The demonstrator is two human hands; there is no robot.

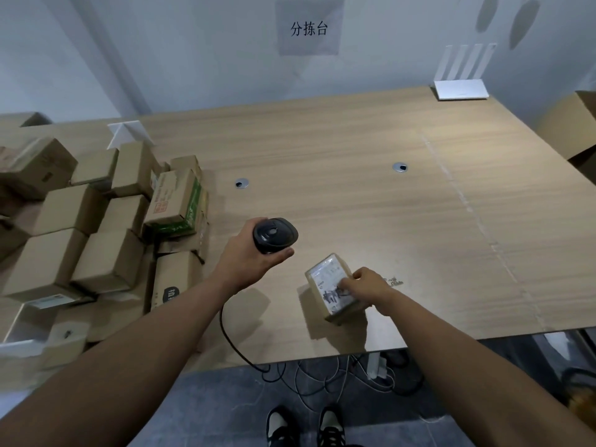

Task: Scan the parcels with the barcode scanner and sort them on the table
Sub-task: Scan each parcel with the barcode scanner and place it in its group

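Observation:
My left hand (pixel 250 258) grips the handle of a black barcode scanner (pixel 274 233), held above the wooden table (pixel 371 195) with its head pointing away from me; its black cable (pixel 232 340) drops over the front edge. To the right, a small cardboard parcel (pixel 332 287) with a white shipping label on top sits near the table's front edge. My right hand (pixel 366 283) holds it from the right side, fingers lying across the label. A heap of several cardboard parcels (pixel 106 227) fills the table's left side.
A white router (pixel 460 88) with antennas stands at the back right corner. Two round cable grommets (pixel 242 184) (pixel 400 167) sit in the tabletop. An open cardboard box (pixel 574 127) is at the far right. Cables and a power strip (pixel 375 366) lie on the floor below.

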